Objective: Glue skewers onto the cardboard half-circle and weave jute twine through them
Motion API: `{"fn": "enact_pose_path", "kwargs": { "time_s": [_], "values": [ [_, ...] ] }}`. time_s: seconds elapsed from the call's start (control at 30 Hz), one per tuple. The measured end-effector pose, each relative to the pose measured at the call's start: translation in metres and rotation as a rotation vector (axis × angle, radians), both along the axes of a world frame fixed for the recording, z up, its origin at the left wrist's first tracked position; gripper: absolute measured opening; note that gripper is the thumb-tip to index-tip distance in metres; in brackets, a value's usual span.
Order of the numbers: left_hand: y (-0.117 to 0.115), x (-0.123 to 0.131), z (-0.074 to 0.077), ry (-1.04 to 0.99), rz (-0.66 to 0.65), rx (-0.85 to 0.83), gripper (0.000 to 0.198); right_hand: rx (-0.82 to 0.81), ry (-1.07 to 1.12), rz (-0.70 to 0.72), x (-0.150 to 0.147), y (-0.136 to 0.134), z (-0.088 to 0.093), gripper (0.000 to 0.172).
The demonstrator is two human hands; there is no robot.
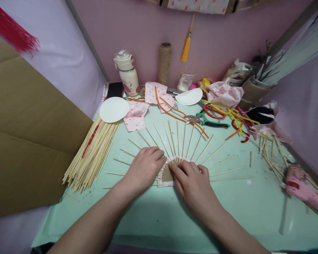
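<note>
Thin bamboo sticks [179, 139] fan out from a small half-round piece of brown card [166, 175] with a pink patterned edge, flat on the mint-green table [159, 215]. My left hand [143, 168] lies palm down on the fan's left side, fingers curled onto the card's upper left edge. My right hand [193, 181] rests on the card's right side, fingertips pressing where the sticks meet. Both hands press flat and grip nothing.
A bundle of bamboo sticks [91, 153] lies at left beside brown cardboard [29, 134]. Paper plates [113, 109], pink fabric scraps [135, 118], pliers [206, 121], coloured pipe cleaners [228, 113], a bottle [127, 74] and twine spool [164, 63] stand behind. A pink glue gun [303, 187] lies at right.
</note>
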State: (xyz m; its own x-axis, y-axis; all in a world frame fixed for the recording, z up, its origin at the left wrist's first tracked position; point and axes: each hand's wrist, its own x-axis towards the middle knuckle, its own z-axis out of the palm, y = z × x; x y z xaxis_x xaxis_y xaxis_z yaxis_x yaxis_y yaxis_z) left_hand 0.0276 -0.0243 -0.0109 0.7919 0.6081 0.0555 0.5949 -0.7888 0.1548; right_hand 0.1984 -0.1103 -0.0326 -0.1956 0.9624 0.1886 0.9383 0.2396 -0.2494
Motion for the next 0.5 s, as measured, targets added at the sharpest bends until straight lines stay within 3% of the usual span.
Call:
{"fn": "enact_pose_path", "kwargs": {
  "time_s": [0.5],
  "values": [
    [-0.0002,0.0002,0.0011,0.000,0.003,-0.017,0.019,-0.015,0.004,-0.002,-0.0004,0.0005,0.0019,0.026]
  ]
}}
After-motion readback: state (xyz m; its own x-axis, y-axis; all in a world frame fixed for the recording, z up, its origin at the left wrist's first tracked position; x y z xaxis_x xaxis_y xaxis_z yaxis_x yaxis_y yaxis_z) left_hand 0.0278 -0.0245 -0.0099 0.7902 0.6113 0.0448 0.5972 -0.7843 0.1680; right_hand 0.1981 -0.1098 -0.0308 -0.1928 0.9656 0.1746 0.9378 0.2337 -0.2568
